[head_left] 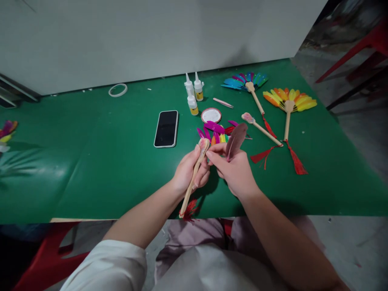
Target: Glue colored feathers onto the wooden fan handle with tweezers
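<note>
My left hand (188, 167) is closed around a wooden fan handle (194, 178), which tilts with its rounded, pink-marked head away from me. A red tassel (190, 210) hangs at the handle's lower end, near the table edge. In my right hand (233, 169) is a dusky pink feather (237, 139) that stands up out of the grip. The thumb and forefinger of that hand are pinched close to the handle's head; whether they touch it I cannot tell. Just beyond both hands lies a pile of coloured feathers (214, 127), partly hidden by them.
Small glue bottles (193, 105), a round white lid (211, 115), tweezers (223, 103) and a phone (166, 129) lie beyond my hands. To the right are a blue feather fan (249, 85), a yellow-orange one (289, 106) and a bare handle (264, 130). A tape ring (118, 90) lies far left.
</note>
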Demonstrator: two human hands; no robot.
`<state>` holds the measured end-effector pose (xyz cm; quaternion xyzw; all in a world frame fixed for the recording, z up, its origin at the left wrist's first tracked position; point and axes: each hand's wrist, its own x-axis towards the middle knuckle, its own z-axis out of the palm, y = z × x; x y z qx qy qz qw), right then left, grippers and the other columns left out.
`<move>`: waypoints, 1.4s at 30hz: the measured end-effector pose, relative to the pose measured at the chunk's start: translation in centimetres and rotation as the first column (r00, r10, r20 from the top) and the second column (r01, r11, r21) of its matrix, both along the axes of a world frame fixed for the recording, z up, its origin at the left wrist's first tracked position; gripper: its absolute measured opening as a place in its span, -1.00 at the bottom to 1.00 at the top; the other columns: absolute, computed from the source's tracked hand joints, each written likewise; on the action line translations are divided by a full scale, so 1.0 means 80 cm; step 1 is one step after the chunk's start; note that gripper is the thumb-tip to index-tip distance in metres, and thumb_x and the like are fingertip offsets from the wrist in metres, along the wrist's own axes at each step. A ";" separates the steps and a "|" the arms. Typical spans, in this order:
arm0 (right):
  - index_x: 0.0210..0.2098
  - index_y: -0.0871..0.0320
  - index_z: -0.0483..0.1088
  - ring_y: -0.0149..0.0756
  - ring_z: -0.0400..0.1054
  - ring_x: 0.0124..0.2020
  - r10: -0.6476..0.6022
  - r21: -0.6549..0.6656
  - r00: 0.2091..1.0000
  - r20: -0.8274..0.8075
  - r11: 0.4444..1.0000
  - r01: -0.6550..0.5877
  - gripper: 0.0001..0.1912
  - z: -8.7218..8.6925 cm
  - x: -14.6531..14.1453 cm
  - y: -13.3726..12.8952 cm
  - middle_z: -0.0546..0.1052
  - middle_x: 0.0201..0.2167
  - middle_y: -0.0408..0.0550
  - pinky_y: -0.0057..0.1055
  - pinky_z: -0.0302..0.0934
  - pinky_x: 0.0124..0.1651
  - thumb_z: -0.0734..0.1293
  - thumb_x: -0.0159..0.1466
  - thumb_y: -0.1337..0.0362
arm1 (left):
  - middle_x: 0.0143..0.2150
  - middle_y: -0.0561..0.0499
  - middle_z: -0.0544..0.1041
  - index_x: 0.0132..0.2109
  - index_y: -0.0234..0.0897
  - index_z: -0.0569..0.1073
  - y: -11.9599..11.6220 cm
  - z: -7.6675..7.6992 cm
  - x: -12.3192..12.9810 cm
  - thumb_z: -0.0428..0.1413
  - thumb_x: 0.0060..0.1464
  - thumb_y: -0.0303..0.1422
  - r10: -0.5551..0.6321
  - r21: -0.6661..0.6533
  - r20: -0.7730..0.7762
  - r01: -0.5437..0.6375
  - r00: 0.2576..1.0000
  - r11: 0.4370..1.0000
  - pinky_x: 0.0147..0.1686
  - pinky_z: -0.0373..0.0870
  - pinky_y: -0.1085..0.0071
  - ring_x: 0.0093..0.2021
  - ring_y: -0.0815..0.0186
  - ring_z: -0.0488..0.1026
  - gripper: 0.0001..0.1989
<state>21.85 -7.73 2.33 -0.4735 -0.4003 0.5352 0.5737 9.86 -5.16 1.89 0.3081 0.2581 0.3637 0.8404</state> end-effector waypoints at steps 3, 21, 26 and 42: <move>-0.45 0.16 0.45 -0.51 0.29 -0.61 -0.037 0.008 0.998 0.045 0.999 0.037 -0.89 0.001 0.000 0.000 0.45 -0.60 -0.20 -0.57 0.13 -0.58 0.37 0.13 0.24 | -0.87 0.18 0.18 -0.52 -0.32 0.32 -0.002 -0.002 0.002 -0.06 0.20 -0.10 0.015 0.045 -0.017 -0.014 1.000 0.999 -0.87 0.01 0.63 -0.91 0.51 -0.02 -0.56; -0.50 0.20 0.44 -0.59 0.19 -0.72 0.003 -0.037 0.999 -0.048 0.999 -0.005 -0.86 0.008 0.003 -0.001 0.40 -0.66 -0.23 -0.61 0.09 -0.68 0.39 0.10 0.25 | -0.87 0.20 0.15 -0.51 -0.29 0.25 -0.005 0.000 0.007 0.05 0.06 0.02 0.113 0.164 -0.195 -0.082 0.974 0.983 -0.86 0.03 0.62 -0.90 0.52 0.00 -0.54; -0.54 0.19 0.41 -0.65 0.01 -0.80 -0.006 -0.060 0.995 -0.096 0.998 0.000 -0.85 0.002 -0.001 -0.001 0.38 -0.69 -0.26 -0.61 -0.04 -0.74 0.36 0.11 0.27 | -0.87 0.20 0.16 -0.52 -0.28 0.23 -0.006 -0.005 0.008 0.03 0.06 0.04 0.221 0.266 -0.286 -0.145 0.932 0.953 -0.82 0.06 0.61 -0.86 0.52 0.06 -0.53; -0.14 0.20 0.43 -0.24 0.37 -0.32 -0.015 -0.081 0.586 0.810 0.987 0.137 -0.71 -0.021 0.106 0.028 0.50 -0.38 0.00 -0.28 0.23 -0.23 0.22 0.24 0.18 | -0.87 0.25 0.07 -0.46 -0.26 0.20 0.018 0.004 0.000 0.00 0.13 -0.02 0.184 -0.018 -0.176 -0.191 0.967 0.982 -0.84 -0.10 0.63 -0.87 0.53 -0.09 -0.59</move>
